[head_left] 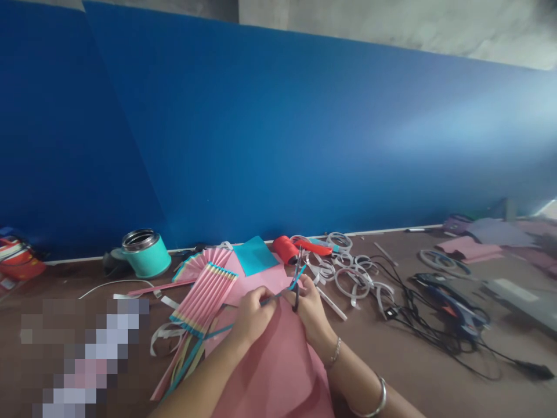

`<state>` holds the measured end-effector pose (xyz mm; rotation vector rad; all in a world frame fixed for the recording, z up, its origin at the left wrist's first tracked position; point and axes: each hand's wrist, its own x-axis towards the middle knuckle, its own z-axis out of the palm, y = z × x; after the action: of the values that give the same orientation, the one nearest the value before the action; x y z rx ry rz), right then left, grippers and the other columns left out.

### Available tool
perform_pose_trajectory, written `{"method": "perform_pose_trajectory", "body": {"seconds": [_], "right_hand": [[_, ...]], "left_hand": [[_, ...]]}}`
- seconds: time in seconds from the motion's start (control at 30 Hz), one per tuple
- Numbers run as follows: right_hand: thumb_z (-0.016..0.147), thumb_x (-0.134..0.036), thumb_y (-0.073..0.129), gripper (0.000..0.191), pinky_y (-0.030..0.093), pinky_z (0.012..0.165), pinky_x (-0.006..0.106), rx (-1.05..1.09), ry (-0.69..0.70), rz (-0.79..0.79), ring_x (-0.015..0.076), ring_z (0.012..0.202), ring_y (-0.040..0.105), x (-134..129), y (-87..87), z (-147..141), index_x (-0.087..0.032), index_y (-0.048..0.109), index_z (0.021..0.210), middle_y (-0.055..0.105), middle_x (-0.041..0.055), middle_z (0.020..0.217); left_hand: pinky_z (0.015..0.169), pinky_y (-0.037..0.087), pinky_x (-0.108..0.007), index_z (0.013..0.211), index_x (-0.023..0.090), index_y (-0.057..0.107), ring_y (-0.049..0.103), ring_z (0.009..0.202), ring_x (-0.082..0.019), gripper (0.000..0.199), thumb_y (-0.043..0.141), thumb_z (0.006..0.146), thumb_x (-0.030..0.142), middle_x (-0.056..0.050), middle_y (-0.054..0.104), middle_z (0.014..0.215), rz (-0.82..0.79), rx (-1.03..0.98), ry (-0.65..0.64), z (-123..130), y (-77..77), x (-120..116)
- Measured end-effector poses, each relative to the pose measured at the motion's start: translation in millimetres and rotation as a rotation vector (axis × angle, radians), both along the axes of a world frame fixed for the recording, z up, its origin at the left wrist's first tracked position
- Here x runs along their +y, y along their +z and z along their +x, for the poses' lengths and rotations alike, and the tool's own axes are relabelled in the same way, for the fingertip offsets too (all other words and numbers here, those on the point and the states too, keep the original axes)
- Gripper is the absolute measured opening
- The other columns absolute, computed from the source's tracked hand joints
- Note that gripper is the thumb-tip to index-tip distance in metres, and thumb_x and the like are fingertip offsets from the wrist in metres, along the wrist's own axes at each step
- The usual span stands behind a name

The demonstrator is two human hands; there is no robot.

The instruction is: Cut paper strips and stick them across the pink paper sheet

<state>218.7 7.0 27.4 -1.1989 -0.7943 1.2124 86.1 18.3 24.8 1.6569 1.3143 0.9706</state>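
Note:
My left hand [255, 313] pinches a thin blue paper strip [221, 331], which runs from the lower left up to the scissors. My right hand [308, 305] grips dark-handled scissors [297, 284], their blades pointing up and away, with the strip's far end crossing them. Pink paper [270, 360] lies beneath both hands. Left of my left hand rests a pleated pink piece [202, 299] with blue and yellow edges, and a second pleated pink piece [211, 256] lies behind it. Loose coloured strips [187, 360] spread below them.
A blue paper square [255, 256], a red thread spool [285, 249] and white paper rings [352, 281] lie ahead. A turquoise cup [148, 255] stands at the left. On the right are a glue gun [455, 310], black cables [418, 325] and more paper [470, 248]. A blue wall [278, 133] rises behind.

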Motion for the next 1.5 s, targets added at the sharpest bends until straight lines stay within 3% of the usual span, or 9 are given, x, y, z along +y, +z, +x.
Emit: {"method": "perform_pose_trajectory", "body": {"seconds": [0.2, 0.3, 0.37, 0.47, 0.57, 0.77, 1.1, 1.3, 1.5], "right_hand": [[0.056, -0.027, 0.074, 0.039, 0.035, 0.046, 0.016, 0.027, -0.098, -0.002, 0.0086, 0.056, 0.055, 13.6, -0.8, 41.3, -0.017, 0.056, 0.089, 0.058, -0.003, 0.066], [0.06, -0.034, 0.073, 0.036, 0.032, 0.04, 0.017, -0.218, 0.15, -0.099, 0.0088, 0.049, 0.054, 13.7, 2.7, 73.8, -0.014, 0.059, 0.086, 0.061, -0.0001, 0.063], [0.066, -0.037, 0.069, 0.033, 0.024, 0.035, 0.016, -0.416, 0.402, -0.201, 0.0079, 0.041, 0.049, 10.3, 6.9, 91.5, -0.014, 0.061, 0.087, 0.06, 0.0, 0.055], [0.068, -0.033, 0.067, 0.028, 0.03, 0.037, 0.016, -0.554, 0.729, -0.212, 0.0084, 0.043, 0.051, 4.8, 12.5, 103.1, -0.013, 0.064, 0.088, 0.06, -0.0003, 0.053], [0.068, -0.031, 0.066, 0.029, 0.032, 0.039, 0.017, -0.579, 0.849, -0.166, 0.0073, 0.044, 0.05, 3.0, 14.1, 96.6, -0.013, 0.065, 0.091, 0.06, -0.0006, 0.055], [0.072, -0.036, 0.064, 0.026, 0.034, 0.044, 0.018, -0.528, 0.836, -0.047, 0.0072, 0.046, 0.048, 3.7, 9.1, 73.4, -0.012, 0.062, 0.082, 0.055, -0.0018, 0.055], [0.072, -0.04, 0.065, 0.027, 0.022, 0.042, 0.019, -0.557, 0.789, -0.034, 0.0046, 0.045, 0.032, 4.3, 0.8, 65.2, -0.014, 0.057, 0.075, 0.043, -0.0058, 0.052], [0.074, -0.038, 0.063, 0.028, 0.02, 0.041, 0.018, -0.59, 0.77, -0.034, 0.004, 0.043, 0.03, 2.4, 2.1, 61.6, -0.016, 0.048, 0.066, 0.038, -0.007, 0.05], [0.072, -0.035, 0.063, 0.024, 0.021, 0.041, 0.018, -0.564, 0.761, -0.044, 0.0044, 0.044, 0.03, 2.8, 1.5, 61.7, -0.016, 0.049, 0.065, 0.037, -0.0073, 0.05]], "left_hand": [[0.059, 0.034, -0.024, 0.055, 0.021, 0.043, 0.047, 0.061, -0.014, 0.014, 0.046, 0.067, 0.028, 0.004, 0.045, 0.056, 0.004, -0.002, 0.049, -9.5, -0.2, 8.7], [0.058, 0.033, -0.024, 0.056, 0.021, 0.044, 0.045, 0.061, -0.015, 0.017, 0.046, 0.069, 0.033, 0.004, 0.042, 0.056, 0.007, -0.011, 0.078, -12.7, -1.1, 12.4], [0.058, 0.033, -0.024, 0.057, 0.021, 0.045, 0.044, 0.061, -0.015, 0.019, 0.047, 0.069, 0.035, 0.004, 0.042, 0.057, 0.005, -0.018, 0.095, -13.1, -1.7, 13.5], [0.058, 0.033, -0.024, 0.057, 0.021, 0.046, 0.044, 0.061, -0.015, 0.019, 0.047, 0.069, 0.036, 0.004, 0.042, 0.056, 0.001, -0.033, 0.107, -12.6, -1.8, 13.3], [0.057, 0.033, -0.023, 0.056, 0.021, 0.045, 0.044, 0.059, -0.014, 0.019, 0.048, 0.068, 0.035, 0.004, 0.041, 0.055, -0.004, -0.053, 0.117, -12.1, -0.7, 12.4], [0.055, 0.033, -0.023, 0.053, 0.02, 0.043, 0.042, 0.056, -0.012, 0.02, 0.049, 0.067, 0.033, 0.006, 0.039, 0.053, -0.036, -0.114, 0.126, -11.0, 0.7, 10.7], [0.051, 0.029, -0.022, 0.056, 0.02, 0.045, 0.036, 0.052, -0.011, 0.02, 0.049, 0.067, 0.036, 0.007, 0.034, 0.052, -0.101, -0.165, 0.128, -8.4, 3.5, 6.6], [0.05, 0.025, -0.022, 0.056, 0.021, 0.042, 0.033, 0.053, -0.011, 0.022, 0.05, 0.066, 0.039, 0.006, 0.033, 0.054, -0.115, -0.166, 0.142, -5.3, 6.7, 2.1], [0.049, 0.025, -0.022, 0.055, 0.021, 0.043, 0.032, 0.053, -0.011, 0.023, 0.05, 0.065, 0.04, 0.006, 0.033, 0.054, -0.129, -0.167, 0.143, -5.3, 8.3, 1.9]]}}
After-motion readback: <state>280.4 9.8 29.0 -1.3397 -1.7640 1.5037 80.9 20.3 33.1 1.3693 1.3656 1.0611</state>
